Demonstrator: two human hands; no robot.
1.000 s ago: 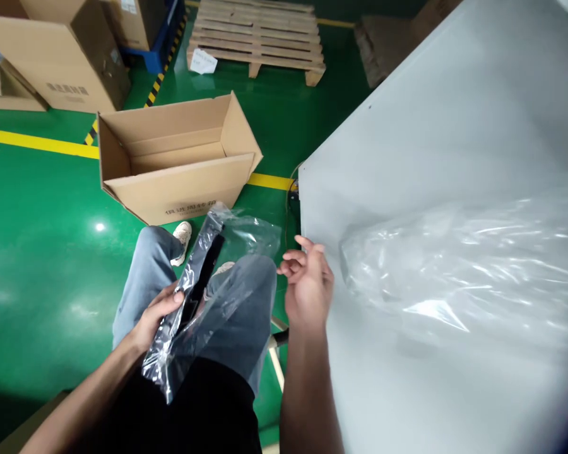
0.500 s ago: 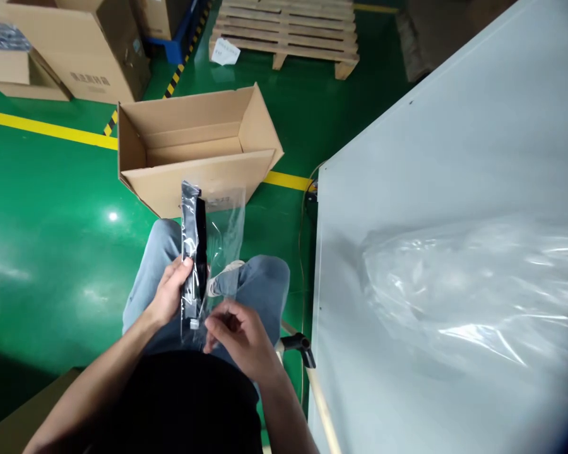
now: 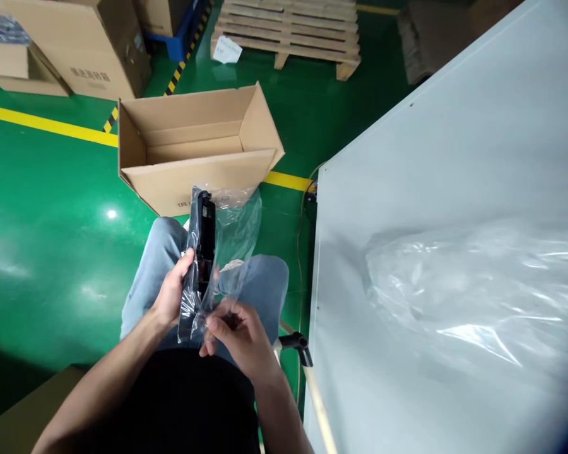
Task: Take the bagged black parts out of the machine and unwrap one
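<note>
Over my lap, my left hand point(image 3: 173, 293) grips a long black part point(image 3: 205, 239) that sits inside a clear plastic bag point(image 3: 234, 233). The part stands nearly upright, its top near the front of an open cardboard box point(image 3: 194, 142). My right hand point(image 3: 236, 334) pinches the lower edge of the same bag, fingers closed on the film. Both hands are close together above my knees in blue jeans.
The open cardboard box stands on the green floor ahead of my knees. A white table point(image 3: 430, 157) fills the right side, with a heap of clear plastic bags point(image 3: 478, 290) on it. More boxes point(image 3: 76, 50) and a wooden pallet point(image 3: 288, 31) lie farther back.
My right hand came from the table edge down to the bag's lower edge. The bagged part swung from tilted to nearly upright, and the bag now hangs fuller to its right.
</note>
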